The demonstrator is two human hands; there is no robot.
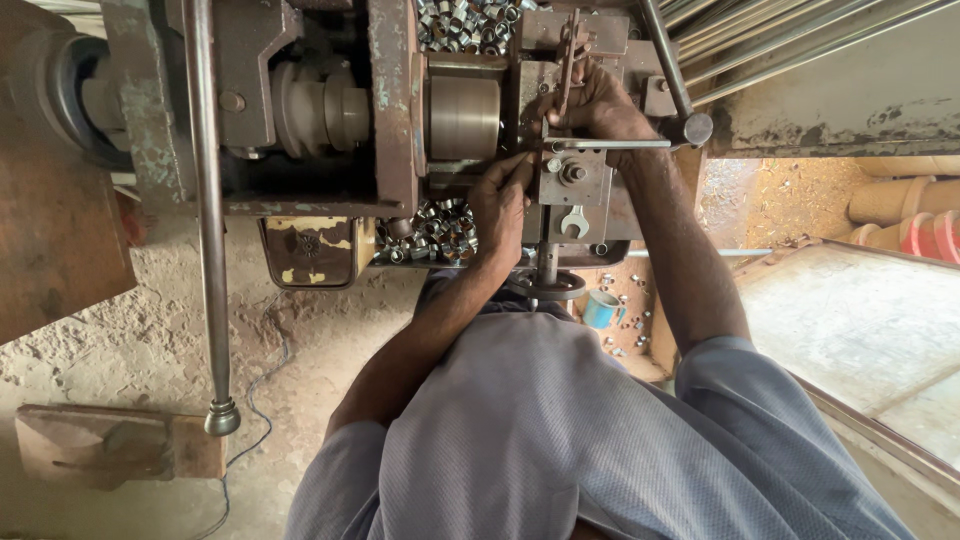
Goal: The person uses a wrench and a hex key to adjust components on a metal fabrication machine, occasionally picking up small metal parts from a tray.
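Observation:
I look down on an old lathe [390,120] with a round steel chuck [463,117]. My left hand [500,205] reaches to the tool post [570,175] just right of the chuck, fingertips pinched at a small part I cannot make out. My right hand [600,105] is closed around an upright rusty lever [570,60] above the tool post. A spanner [574,222] lies on the carriage below.
Several small shiny metal rings fill a tray [440,232] under the chuck and another pile [465,22] behind it. A long steel rod [205,200] hangs at left. A blue cup [603,308] sits low. Steel bars [780,40] lie at top right.

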